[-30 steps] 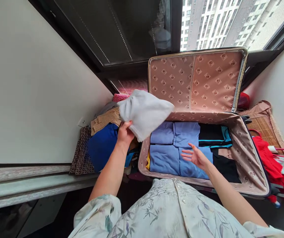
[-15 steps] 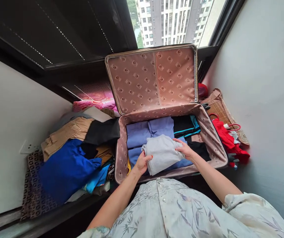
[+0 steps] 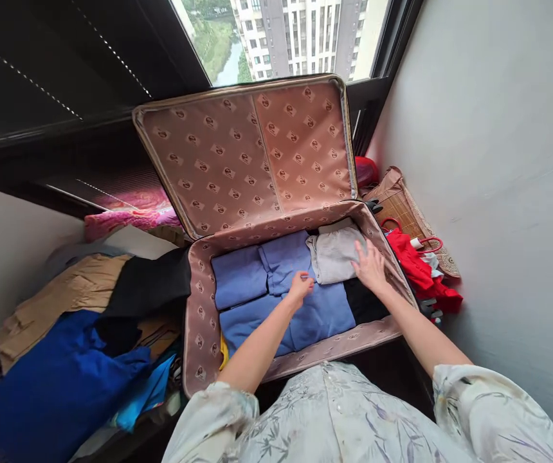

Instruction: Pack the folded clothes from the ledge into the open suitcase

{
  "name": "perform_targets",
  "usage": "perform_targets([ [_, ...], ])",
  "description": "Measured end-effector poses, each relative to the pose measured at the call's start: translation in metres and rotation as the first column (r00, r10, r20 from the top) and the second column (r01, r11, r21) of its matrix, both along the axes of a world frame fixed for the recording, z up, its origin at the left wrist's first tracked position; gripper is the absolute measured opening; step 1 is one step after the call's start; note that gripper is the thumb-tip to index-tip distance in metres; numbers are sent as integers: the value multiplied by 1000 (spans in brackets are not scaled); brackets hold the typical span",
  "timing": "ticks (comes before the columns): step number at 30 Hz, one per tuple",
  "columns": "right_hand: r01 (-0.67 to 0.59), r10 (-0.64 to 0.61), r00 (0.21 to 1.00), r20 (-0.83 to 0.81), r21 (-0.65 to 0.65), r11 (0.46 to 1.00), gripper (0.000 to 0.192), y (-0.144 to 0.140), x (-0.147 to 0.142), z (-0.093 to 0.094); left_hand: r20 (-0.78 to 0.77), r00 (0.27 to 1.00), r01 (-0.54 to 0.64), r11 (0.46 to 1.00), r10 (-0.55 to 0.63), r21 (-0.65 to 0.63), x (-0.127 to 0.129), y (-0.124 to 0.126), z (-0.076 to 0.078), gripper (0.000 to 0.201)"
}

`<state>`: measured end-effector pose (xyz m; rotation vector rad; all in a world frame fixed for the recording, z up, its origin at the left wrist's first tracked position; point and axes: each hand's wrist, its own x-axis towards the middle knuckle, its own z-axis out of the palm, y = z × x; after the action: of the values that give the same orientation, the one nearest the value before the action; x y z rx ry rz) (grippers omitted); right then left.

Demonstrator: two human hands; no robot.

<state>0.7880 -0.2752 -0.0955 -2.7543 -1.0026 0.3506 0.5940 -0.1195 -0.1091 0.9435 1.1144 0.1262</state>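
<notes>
An open suitcase [image 3: 198, 334] with a pink patterned lining lies in front of me. In its far right part sits a folded light grey garment [image 3: 333, 254]. My right hand [image 3: 371, 267] is open, fingers spread at that garment's right side. Close to its left edge is my left hand [image 3: 300, 287], fingers curled in with no garment seen in them, above the folded blue clothes [image 3: 242, 273]. Folded black clothing [image 3: 364, 301] lies at the near right of the case, partly behind my right wrist.
Left of the case is a heap with a blue garment [image 3: 59, 379], tan trousers [image 3: 71, 283] and black cloth [image 3: 148, 283]. Red cloth [image 3: 409, 260] and a woven brown mat [image 3: 404, 212] lie between case and right wall [image 3: 508, 161]. The raised lid [image 3: 252, 154] leans toward the window.
The grey garment has gone from between both hands to the far right of the suitcase, over black clothing. Both hands have let go. The view has shifted, moving the case left in the picture.
</notes>
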Motion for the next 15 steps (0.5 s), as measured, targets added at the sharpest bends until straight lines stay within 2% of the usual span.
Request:
perform_targets([
  [3, -111, 113, 992, 48, -34, 993, 78, 27, -21, -19, -73, 991, 111, 993, -109, 29, -43, -18, 8, 31],
  [5, -144, 145, 989, 13, -60, 988, 78, 49, -22, -34, -97, 981, 174, 983, -168, 65, -78, -27, 18, 25],
  [9, -184, 163, 978, -131, -168, 969, 75, 80, -8, -75, -137, 985, 124, 982, -105, 143, -143, -38, 43, 24],
  [11, -196, 168, 974, -154, -195, 961, 76, 86, -2, -96, -141, 990, 29, 975, 2, 221, -168, -31, 59, 22],
  [13, -212, 186, 971, -151, -174, 962, 79, 88, 3, -110, -114, 967, -177, 923, 227, 342, -191, -9, 76, 18],
  [14, -215, 189, 969, -158, -168, 962, 80, 89, 5, -115, -77, 917, -330, 852, 392, 407, -203, 8, 85, 15],
  [15, -215, 184, 967, -177, -175, 961, 81, 90, 7, -116, -27, 825, -493, 743, 564, 453, -214, 29, 94, 12],
])
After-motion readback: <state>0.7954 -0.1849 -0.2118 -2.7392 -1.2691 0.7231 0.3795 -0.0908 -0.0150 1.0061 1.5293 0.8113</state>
